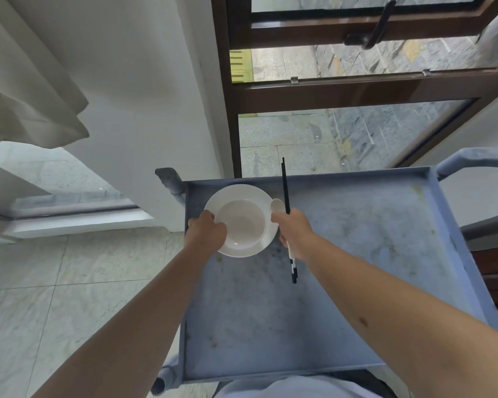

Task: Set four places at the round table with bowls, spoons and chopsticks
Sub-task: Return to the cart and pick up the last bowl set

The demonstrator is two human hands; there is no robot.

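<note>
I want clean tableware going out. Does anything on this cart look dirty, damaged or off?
The cart tray is stained and blotchy, with brownish spots near the plate. The bowl, the plate, spoon and chopsticks look clean and intact.

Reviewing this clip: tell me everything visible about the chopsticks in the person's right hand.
The chopsticks are a thin, dark pair held together as one straight bundle, pointing away from the person and tilted slightly left at the far end. The near end shows black and white bands. The right hand grips them around the middle, together with a white spoon whose scoop sticks out beside them. They are over the grey cart tray, just right of the white bowl; whether they touch the tray cannot be told.
</note>
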